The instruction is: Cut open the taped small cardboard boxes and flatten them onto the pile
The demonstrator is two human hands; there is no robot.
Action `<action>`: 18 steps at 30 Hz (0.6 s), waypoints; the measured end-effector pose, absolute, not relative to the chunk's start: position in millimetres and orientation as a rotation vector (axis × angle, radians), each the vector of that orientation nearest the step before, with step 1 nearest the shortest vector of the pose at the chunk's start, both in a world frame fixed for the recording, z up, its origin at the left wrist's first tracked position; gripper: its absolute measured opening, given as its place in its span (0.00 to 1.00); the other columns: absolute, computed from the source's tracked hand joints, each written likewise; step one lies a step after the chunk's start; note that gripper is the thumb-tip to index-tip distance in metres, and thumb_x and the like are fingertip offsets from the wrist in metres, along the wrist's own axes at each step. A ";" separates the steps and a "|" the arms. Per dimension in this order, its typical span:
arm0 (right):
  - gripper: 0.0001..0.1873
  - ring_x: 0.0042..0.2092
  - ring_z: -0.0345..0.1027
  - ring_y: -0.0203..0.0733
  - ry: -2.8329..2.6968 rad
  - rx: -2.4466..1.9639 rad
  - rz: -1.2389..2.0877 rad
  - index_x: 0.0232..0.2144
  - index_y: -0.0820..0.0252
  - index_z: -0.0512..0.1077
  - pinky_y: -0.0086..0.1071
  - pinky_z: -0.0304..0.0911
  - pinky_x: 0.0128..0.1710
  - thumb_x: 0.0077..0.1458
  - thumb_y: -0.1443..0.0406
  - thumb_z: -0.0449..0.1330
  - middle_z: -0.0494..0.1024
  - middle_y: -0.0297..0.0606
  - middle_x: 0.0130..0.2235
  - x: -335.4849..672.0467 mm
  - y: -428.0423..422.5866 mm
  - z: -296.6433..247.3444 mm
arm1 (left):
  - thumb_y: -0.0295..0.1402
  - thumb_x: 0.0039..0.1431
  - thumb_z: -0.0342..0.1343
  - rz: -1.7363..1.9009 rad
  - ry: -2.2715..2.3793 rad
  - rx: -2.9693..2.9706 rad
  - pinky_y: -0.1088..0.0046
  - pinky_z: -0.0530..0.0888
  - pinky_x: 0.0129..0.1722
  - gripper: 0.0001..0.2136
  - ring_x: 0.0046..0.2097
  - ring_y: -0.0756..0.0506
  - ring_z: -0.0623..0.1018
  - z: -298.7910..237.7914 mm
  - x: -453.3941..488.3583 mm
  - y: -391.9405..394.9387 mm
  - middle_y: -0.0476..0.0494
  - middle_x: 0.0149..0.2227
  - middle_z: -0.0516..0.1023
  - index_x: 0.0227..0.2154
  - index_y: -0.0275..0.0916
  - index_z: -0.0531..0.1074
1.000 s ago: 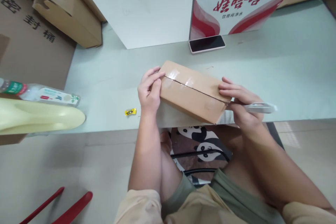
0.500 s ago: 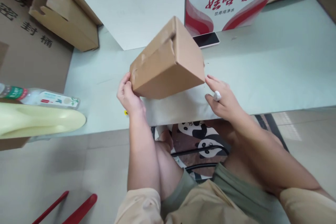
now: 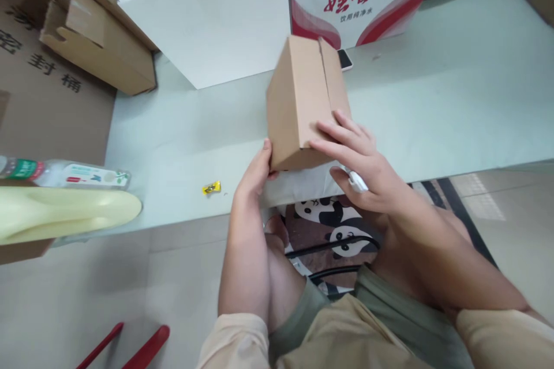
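A closed brown cardboard box (image 3: 283, 109) is tilted over the table, with a seam between flaps running along its upper face. My left hand (image 3: 256, 170) grips its lower left corner, thumb on the side and the other fingers mostly hidden beneath. Against the near right part of the upper face rest the spread fingertips of my right hand (image 3: 363, 161). Between that hand's thumb and palm sits a slim white object (image 3: 356, 180); its kind is unclear. Left of my left hand, a small yellow packet (image 3: 211, 187) lies on the table.
On the table (image 3: 164, 138) a plain white box (image 3: 220, 23) and a white-and-red carton (image 3: 359, 3) stand behind, a phone (image 3: 345, 60) partly hidden before them. At left are an open cardboard box (image 3: 104, 40), a plastic bottle (image 3: 82, 174) and a pale yellow object (image 3: 78, 210).
The cardboard box has turned, bringing another face with a seam upward, and moved right. My right hand has come onto that face. My left hand has shifted right, uncovering the yellow packet.
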State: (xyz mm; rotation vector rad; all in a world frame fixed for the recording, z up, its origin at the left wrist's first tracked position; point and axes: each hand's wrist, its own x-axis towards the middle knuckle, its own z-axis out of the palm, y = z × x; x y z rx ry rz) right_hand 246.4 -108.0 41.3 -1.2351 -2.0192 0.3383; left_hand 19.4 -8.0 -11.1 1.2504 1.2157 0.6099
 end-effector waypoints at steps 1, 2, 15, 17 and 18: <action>0.29 0.74 0.47 0.55 -1.998 -1.228 0.336 0.66 0.43 0.63 0.60 0.46 0.72 0.64 0.66 0.51 0.61 0.36 0.71 246.6 -108.5 41.6 | 0.66 0.60 0.42 0.600 1.190 1.217 0.74 0.56 0.20 0.36 0.23 0.51 0.61 -9.8 20.7 -9.5 0.46 0.28 0.69 0.55 0.42 0.71; 0.28 0.73 0.52 0.54 -1.962 -1.220 0.336 0.65 0.44 0.65 0.58 0.49 0.71 0.64 0.66 0.51 0.62 0.36 0.70 247.1 -108.4 41.1 | 0.64 0.61 0.45 0.579 1.169 1.203 0.75 0.55 0.20 0.35 0.22 0.52 0.60 -8.8 21.3 -10.2 0.47 0.28 0.69 0.59 0.44 0.68; 0.25 0.72 0.53 0.52 -1.986 -1.032 0.426 0.61 0.47 0.72 0.54 0.51 0.73 0.63 0.64 0.54 0.67 0.37 0.67 248.8 -87.7 13.6 | 0.50 0.69 0.45 1.398 0.952 2.165 0.52 0.65 0.67 0.22 0.66 0.39 0.69 20.0 26.4 -14.0 0.43 0.60 0.76 0.54 0.46 0.74; 0.23 0.73 0.52 0.51 -2.010 -0.981 0.494 0.61 0.48 0.71 0.53 0.52 0.73 0.65 0.61 0.53 0.67 0.38 0.67 248.9 -88.6 18.1 | 0.48 0.70 0.42 1.287 0.912 2.332 0.50 0.64 0.67 0.22 0.63 0.39 0.72 26.7 29.1 -17.6 0.44 0.54 0.80 0.50 0.45 0.78; 0.23 0.72 0.54 0.50 -1.988 -0.970 0.514 0.61 0.48 0.71 0.52 0.53 0.72 0.66 0.59 0.52 0.68 0.39 0.66 249.7 -89.8 20.8 | 0.47 0.71 0.42 1.237 0.922 2.376 0.50 0.64 0.67 0.22 0.62 0.39 0.72 27.6 29.4 -18.5 0.44 0.53 0.81 0.48 0.44 0.79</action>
